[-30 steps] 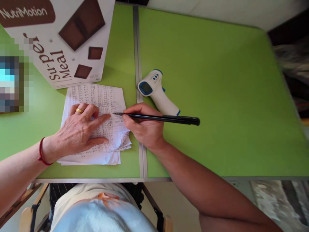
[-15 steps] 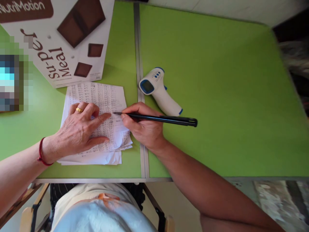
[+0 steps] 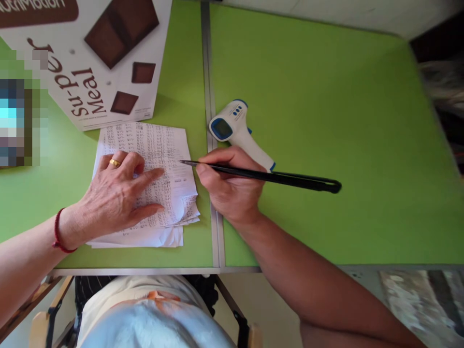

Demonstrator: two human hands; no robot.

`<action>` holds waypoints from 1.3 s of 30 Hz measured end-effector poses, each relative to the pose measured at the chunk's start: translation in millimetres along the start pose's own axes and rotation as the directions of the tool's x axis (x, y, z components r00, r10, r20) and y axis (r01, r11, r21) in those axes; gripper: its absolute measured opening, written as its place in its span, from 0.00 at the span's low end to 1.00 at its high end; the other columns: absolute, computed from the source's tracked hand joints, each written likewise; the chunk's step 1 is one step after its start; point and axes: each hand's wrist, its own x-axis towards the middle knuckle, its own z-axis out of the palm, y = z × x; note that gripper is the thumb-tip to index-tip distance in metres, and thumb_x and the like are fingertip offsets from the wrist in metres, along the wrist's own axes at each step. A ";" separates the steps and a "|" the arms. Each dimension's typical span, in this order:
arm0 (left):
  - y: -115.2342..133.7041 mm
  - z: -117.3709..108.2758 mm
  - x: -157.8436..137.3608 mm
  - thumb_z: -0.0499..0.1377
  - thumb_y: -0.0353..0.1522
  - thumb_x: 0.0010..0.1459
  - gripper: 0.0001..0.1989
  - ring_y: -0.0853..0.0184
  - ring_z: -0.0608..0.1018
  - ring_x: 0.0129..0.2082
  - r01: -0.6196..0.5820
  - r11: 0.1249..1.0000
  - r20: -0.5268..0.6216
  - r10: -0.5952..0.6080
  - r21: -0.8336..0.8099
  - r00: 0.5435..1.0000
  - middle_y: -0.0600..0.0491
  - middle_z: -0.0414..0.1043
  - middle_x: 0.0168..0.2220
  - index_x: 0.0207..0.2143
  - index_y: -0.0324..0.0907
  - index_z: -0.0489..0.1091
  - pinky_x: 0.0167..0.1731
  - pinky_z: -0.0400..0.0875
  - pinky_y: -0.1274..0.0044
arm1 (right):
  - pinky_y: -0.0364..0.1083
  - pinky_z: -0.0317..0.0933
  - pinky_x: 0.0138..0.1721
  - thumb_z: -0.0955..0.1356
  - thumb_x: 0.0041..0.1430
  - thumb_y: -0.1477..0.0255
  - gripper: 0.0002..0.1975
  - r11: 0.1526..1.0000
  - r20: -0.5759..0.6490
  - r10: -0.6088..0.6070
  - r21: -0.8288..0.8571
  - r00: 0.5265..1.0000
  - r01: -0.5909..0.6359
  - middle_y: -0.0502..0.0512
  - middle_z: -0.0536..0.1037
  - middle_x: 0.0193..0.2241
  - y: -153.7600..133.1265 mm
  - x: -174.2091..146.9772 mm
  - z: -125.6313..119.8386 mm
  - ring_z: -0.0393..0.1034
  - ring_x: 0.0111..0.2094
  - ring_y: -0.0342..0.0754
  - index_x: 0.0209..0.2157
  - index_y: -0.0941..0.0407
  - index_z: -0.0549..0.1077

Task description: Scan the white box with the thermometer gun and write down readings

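My left hand (image 3: 118,193) rests on a small stack of paper sheets (image 3: 177,140), its thumb and index finger spread apart. Columns of small handwriting cover the top sheet, and its lower right corner curls up. In a writing grip, my right hand (image 3: 232,186) is closed on a black pen (image 3: 290,178). The pen's tip points left over the right part of the sheet; whether it touches the paper I cannot tell. Just behind that hand lies a white and blue infrared thermometer (image 3: 239,125), its handle partly hidden by my knuckles.
A white box with chocolate pictures (image 3: 119,82) stands behind the papers. At the far left is a blurred-out object (image 3: 12,123). A metal seam (image 3: 208,72) divides the green folding table (image 3: 344,145), whose front edge runs close to my body.
My right hand has moved right and slightly away from me with the pen, whose tip has shifted off the left index fingertip. My left hand has slid slightly left.
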 end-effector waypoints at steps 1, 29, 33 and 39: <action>0.7 -1.0 -0.2 0.61 0.47 0.66 0.26 0.52 0.70 0.46 0.018 1.000 0.006 -0.018 -0.002 1.000 0.43 0.70 0.46 0.61 0.46 0.72 0.49 0.65 0.60 | 0.43 0.66 0.25 0.70 0.57 0.70 0.04 1.000 0.002 0.010 -0.009 1.000 -0.010 0.45 0.76 0.22 0.6 -0.1 -0.1 0.69 0.22 0.42 0.28 0.52 0.75; -1.7 -3.4 1.9 0.57 0.48 0.68 0.26 0.53 0.68 0.41 -0.005 1.000 0.013 0.005 0.006 1.000 0.42 0.69 0.45 0.61 0.43 0.72 0.44 0.63 0.61 | 0.43 0.65 0.26 0.71 0.57 0.69 0.03 0.997 0.192 0.075 -0.033 0.979 -0.070 0.44 0.75 0.23 7.3 2.1 -4.5 0.66 0.23 0.42 0.29 0.51 0.74; -1.7 -2.9 1.6 0.56 0.48 0.68 0.26 0.54 0.67 0.41 -0.001 1.000 0.015 0.001 0.025 1.000 0.43 0.69 0.45 0.61 0.44 0.71 0.44 0.63 0.62 | 0.43 0.65 0.25 0.71 0.57 0.68 0.05 0.997 0.177 0.069 -0.035 0.982 -0.064 0.45 0.76 0.22 8.0 1.9 -3.9 0.66 0.22 0.42 0.29 0.51 0.74; -2.4 -1.0 1.4 0.57 0.47 0.68 0.27 0.52 0.67 0.40 -0.040 0.999 -0.043 0.039 -0.003 0.998 0.41 0.69 0.43 0.60 0.40 0.73 0.42 0.62 0.61 | 0.44 0.65 0.25 0.72 0.57 0.66 0.07 0.994 0.155 0.101 -0.063 0.983 -0.093 0.45 0.75 0.22 7.9 1.8 -3.5 0.66 0.22 0.42 0.28 0.51 0.74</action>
